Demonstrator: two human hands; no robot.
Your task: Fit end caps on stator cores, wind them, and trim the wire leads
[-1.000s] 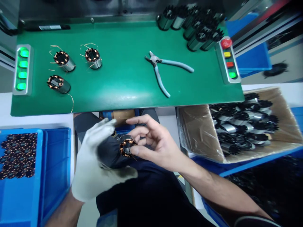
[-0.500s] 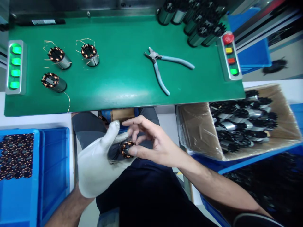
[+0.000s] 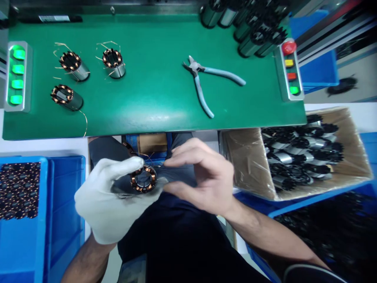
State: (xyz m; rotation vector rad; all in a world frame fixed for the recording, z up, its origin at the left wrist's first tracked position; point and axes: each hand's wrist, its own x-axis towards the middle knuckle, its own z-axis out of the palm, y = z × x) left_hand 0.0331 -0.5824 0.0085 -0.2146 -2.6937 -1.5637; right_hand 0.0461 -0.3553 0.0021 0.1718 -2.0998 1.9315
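My left hand (image 3: 110, 200), in a white glove, is wrapped around a wound stator (image 3: 143, 179), a metal cylinder with copper coils round its open end, over my lap. My bare right hand (image 3: 200, 175) is beside it with fingers curled and pinched together near thin copper wire ends at the stator's edge. Three more wound stators (image 3: 70, 65) with loose copper leads stand on the green mat (image 3: 153, 98) at the left. Blue-handled cutters (image 3: 203, 78) lie on the mat's middle right.
A blue bin (image 3: 20, 196) of wound stators sits at the left. A cardboard box (image 3: 297, 157) of unwound black-capped stators is at the right. More unwound stators (image 3: 253, 27) stand at the mat's far right. Button panels flank the mat: green lights (image 3: 16, 74), coloured buttons (image 3: 290, 70).
My left hand has turned the stator so its coil end faces up and shifted left. My right hand's fingers have curled from spread into a pinch beside it.
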